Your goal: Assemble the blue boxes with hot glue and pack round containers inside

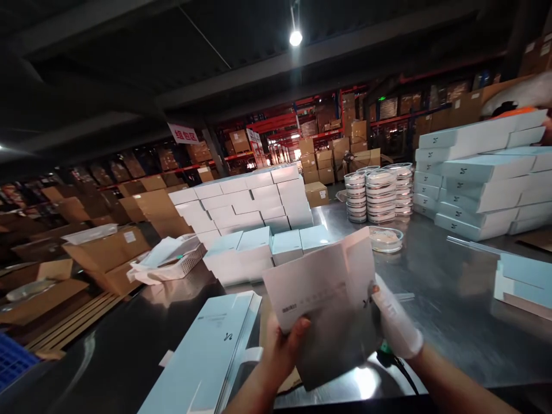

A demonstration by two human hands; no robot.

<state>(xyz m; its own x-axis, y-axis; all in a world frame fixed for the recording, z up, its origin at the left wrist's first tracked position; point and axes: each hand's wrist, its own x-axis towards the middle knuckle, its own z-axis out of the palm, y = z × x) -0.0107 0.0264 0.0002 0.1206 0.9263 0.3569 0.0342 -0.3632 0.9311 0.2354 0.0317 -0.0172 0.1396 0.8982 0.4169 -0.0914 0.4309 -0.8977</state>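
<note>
Warehouse shelving loaded with brown cartons is filling the dim background, with one bright ceiling lamp (295, 38) glowing at the top centre of the frame. Stretching across the lower half is a shiny metal table (457, 299).

At the lower centre, both of the person's hands are holding up a flat white box panel (323, 299). Its long axis is running from lower left to upper right, tilted slightly, with its printed face turned toward the camera and its upper edge pointing away toward the stacks behind. The bare left hand (282, 348) is gripping the panel's lower left edge, thumb in front and fingers curled closed behind it. The right hand (394, 322), wearing a white glove, is clamping the panel's right edge with closed fingers.

Lying on the table at the lower left is a long pale blue box (207, 356), just beside the left hand. Behind the panel, a stack of white boxes (250, 213) is sitting at the middle of the frame. Piles of round lidded containers (379, 192) are standing right of centre, and a taller stack of pale blue boxes (483, 178) is rising at the upper right.
</note>
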